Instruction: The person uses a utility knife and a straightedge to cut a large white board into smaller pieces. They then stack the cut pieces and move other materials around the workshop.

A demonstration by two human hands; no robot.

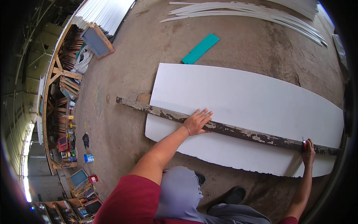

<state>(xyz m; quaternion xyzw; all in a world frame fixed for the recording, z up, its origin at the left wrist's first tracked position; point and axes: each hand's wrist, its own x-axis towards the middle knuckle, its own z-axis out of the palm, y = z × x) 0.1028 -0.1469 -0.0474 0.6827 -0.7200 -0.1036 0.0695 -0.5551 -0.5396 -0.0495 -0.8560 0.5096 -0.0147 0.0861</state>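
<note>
A large white sheet (238, 97) lies flat on the floor, its near edge ragged. Across it runs a long dark straightedge bar (253, 135) with patchy, peeling paint, sticking out past the sheet's left edge. My left hand (197, 122) presses on the bar near its middle, fingers spread over its far side onto the sheet. At the bar's right part, my right hand (308, 152) is closed around a small red-handled utility knife (304, 143), its metal tip upward in the picture. The hand partly hides the knife.
A teal strip (200, 49) lies beyond the sheet, and long white strips (242, 9) lie farther back. At the left stand a wooden rack (56, 74) with frames, a leaning framed screen (97, 40) and a blue bucket (88, 158). My sandalled feet are by the near edge.
</note>
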